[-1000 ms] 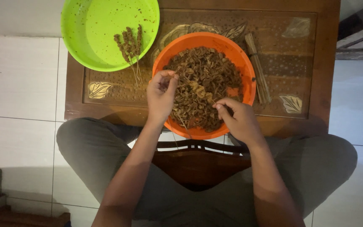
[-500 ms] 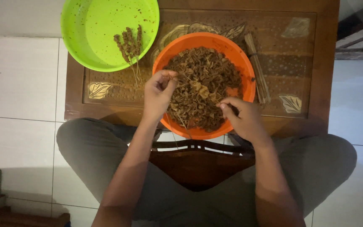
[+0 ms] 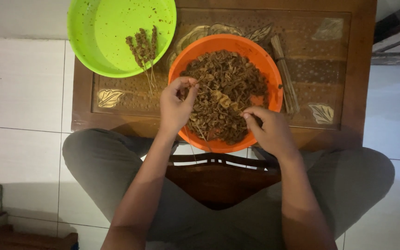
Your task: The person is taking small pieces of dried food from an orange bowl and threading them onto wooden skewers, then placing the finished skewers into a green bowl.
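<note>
Both hands [image 3: 177, 104] pick brown shredded pieces [image 3: 225, 95].

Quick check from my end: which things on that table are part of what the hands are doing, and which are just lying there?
In use:
- orange bowl of brown pieces
- thin skewer in the left hand
- right hand picking pieces
- green bowl holding filled skewers
- bundle of bare sticks

Lying about:
- wooden chair under the table
- white floor tiles
</note>
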